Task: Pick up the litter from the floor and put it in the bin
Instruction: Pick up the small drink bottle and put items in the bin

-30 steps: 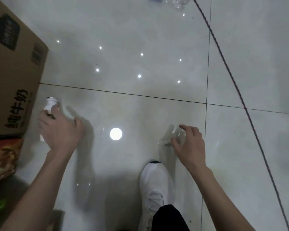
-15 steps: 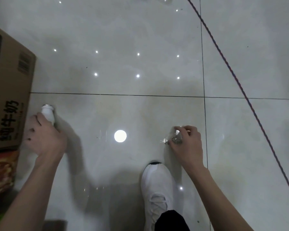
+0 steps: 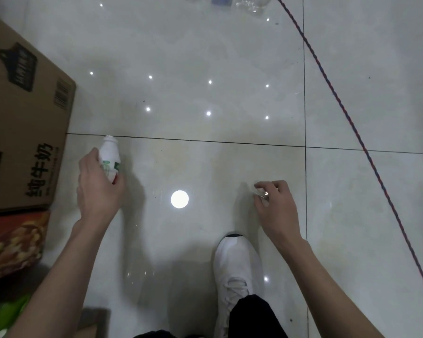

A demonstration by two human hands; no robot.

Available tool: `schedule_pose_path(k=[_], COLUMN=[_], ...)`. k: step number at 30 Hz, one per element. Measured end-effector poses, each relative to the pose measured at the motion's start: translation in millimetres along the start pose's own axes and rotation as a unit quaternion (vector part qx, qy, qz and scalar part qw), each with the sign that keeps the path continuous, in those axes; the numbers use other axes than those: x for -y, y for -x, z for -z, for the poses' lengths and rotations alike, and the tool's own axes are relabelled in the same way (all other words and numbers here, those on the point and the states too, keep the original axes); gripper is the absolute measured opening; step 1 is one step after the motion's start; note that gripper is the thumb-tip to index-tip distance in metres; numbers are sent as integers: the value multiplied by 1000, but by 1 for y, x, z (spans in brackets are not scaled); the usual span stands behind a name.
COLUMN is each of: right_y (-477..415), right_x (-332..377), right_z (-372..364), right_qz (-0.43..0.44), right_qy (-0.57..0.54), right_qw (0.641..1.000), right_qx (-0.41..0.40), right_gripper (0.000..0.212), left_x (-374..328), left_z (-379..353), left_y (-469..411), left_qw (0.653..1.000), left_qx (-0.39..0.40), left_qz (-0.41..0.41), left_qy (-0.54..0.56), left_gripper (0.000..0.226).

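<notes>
A small white plastic drink bottle (image 3: 109,154) with a green and red label is gripped by my left hand (image 3: 97,186), lifted a little above the glossy tiled floor at the left. My right hand (image 3: 277,203) pinches a crumpled clear plastic wrapper (image 3: 261,194) just above the floor at centre right. Most of the wrapper is hidden inside my curled fingers. No bin shows in this view.
A brown cardboard box (image 3: 22,123) with printed characters stands at the left, an orange snack bag (image 3: 12,245) below it. My white shoe (image 3: 237,272) is at the bottom centre. A red-blue cord (image 3: 352,128) crosses the floor at the right. More clear plastic litter (image 3: 252,3) lies at the top edge.
My left hand closed round the white bottle beside the box and raised it. My right hand gathered the clear wrapper from the floor into its fingers.
</notes>
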State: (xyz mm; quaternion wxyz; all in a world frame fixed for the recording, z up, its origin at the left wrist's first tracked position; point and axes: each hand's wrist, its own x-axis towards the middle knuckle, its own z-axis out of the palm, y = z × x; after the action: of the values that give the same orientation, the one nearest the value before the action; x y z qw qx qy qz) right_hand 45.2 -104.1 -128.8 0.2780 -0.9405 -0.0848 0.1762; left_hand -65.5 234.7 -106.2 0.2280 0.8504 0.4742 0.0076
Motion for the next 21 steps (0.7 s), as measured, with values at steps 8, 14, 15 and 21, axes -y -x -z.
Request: schedule_pose_path(k=[8, 14, 15, 21], right_y=[18, 62, 72, 136], right_x=[88, 165, 178, 252], right_z=[105, 219, 238, 346], right_qz=[63, 50, 48, 32], right_qy=[-15, -42, -50, -104], right_qw=[997, 997, 996, 990], right_qx=[-29, -46, -51, -90], right_gripper=[26, 27, 28, 28], left_x=[-67, -144, -158, -231], left_z=[76, 189, 210, 339], left_y=[37, 95, 105, 169], left_qw=[998, 994, 993, 989], left_qx=[32, 40, 41, 37], left_qz=[-22, -52, -56, -95], left_qy=[55, 93, 97, 109], left_gripper=[58, 62, 63, 65])
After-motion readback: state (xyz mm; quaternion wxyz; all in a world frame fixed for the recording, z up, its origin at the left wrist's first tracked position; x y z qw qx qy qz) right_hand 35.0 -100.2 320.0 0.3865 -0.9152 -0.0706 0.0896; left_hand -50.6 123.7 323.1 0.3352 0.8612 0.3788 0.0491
